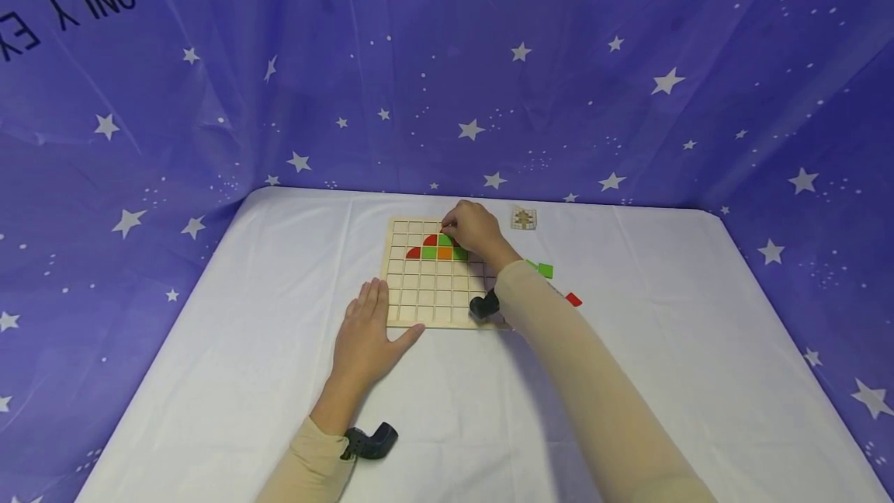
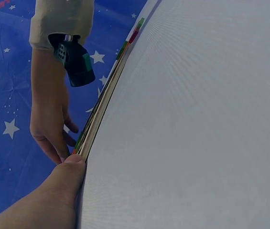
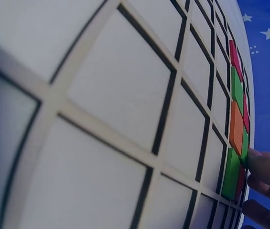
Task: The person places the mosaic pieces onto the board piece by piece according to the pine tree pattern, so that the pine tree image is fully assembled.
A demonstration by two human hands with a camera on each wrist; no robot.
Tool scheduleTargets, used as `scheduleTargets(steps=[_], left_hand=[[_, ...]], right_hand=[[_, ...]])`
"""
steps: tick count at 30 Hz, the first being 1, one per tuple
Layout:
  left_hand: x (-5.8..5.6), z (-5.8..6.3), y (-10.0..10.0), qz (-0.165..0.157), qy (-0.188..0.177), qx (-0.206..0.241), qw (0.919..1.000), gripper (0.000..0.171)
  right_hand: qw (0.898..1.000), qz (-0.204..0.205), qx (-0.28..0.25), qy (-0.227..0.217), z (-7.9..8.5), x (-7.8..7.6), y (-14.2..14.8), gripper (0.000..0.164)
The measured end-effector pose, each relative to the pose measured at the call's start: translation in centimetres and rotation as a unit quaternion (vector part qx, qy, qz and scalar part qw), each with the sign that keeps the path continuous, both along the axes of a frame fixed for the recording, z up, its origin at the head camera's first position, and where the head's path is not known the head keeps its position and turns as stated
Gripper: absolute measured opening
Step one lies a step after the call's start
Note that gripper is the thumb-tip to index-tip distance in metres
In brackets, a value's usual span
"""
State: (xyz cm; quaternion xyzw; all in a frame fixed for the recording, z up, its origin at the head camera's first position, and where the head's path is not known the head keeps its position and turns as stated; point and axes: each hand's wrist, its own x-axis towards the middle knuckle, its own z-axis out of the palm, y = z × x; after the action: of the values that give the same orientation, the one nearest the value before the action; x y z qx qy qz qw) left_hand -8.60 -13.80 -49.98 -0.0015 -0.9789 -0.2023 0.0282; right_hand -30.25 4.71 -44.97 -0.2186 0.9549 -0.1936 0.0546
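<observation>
A square wooden grid board (image 1: 417,297) lies on the table. Red, green and orange tiles fill part of its upper middle; the orange tile (image 1: 445,253) sits between green ones. At the board's far side, my right hand (image 1: 476,230) pinches a small red tile (image 1: 443,230), mostly covered by the fingers. The right wrist view shows the right thumb (image 3: 268,167) close by the placed green tile (image 3: 243,148). My left hand (image 1: 366,336) rests with straight fingers along the board's left edge, its thumb at the near edge.
Right of the board lie a loose green tile (image 1: 545,271) and a red tile (image 1: 573,300); the right forearm partly hides that area. Behind them is a small pattern card (image 1: 524,218). A white cloth (image 1: 209,348) covers the table, and a purple star-printed curtain (image 1: 419,60) surrounds it.
</observation>
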Motion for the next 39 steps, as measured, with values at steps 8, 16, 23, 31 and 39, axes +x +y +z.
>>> scheduleTargets(steps=[8, 16, 23, 31, 39], left_hand=[[0.0, 0.0, 0.2, -0.001, 0.002, -0.003, 1.0, 0.106], [0.0, -0.1, 0.4, -0.003, 0.007, -0.003, 1.0, 0.106], [-0.1, -0.1, 0.4, -0.006, 0.008, -0.001, 1.0, 0.106], [-0.1, 0.0, 0.2, -0.005, 0.013, -0.002, 0.9999, 0.106], [0.0, 0.2, 0.1, -0.002, 0.007, 0.005, 1.0, 0.106]], right_hand=[[1.0, 0.009, 0.012, 0.002, -0.1, 0.2, 0.3, 0.017], [1.0, 0.014, 0.018, 0.013, -0.1, 0.4, 0.9, 0.027], [0.999, 0.021, 0.011, 0.042, 0.8, 1.4, 2.9, 0.036], [0.998, 0.005, -0.008, 0.055, 2.0, 3.3, 7.7, 0.04], [0.999, -0.043, -0.007, 0.028, 1.6, 5.4, 14.6, 0.044]])
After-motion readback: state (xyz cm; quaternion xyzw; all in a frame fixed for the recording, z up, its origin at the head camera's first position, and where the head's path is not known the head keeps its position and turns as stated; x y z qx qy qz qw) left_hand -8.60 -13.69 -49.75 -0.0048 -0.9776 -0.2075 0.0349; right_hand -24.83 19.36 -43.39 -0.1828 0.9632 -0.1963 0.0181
